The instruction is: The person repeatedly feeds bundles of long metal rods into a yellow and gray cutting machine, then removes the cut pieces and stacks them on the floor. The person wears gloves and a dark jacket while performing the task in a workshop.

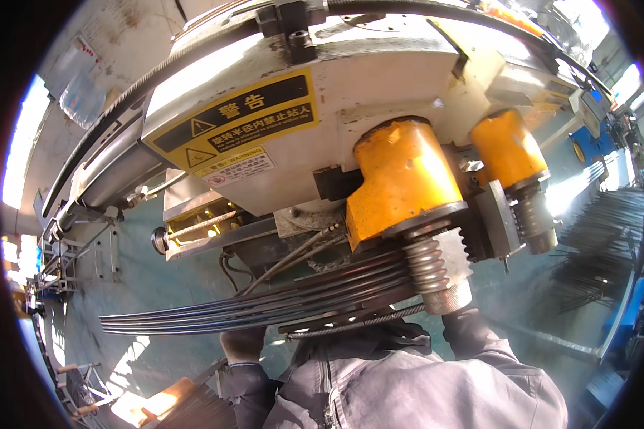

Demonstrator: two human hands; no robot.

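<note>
Several long dark metal tubes stretch side by side from the left into the bending machine. They pass next to a thick threaded screw that hangs below an orange cylinder. My left hand is just under the tubes, left of my body. Its fingers are hidden behind them, so whether it grips a tube does not show. My right sleeve reaches up behind the lower end of the screw, which covers the right hand. A thin ribbed hose runs below the tubes, close to my jacket.
A second orange cylinder with its own screw hangs at the right. Yellow-black warning labels mark the machine's side. Many thin rods lie heaped at the far right. A metal rack stands at the left.
</note>
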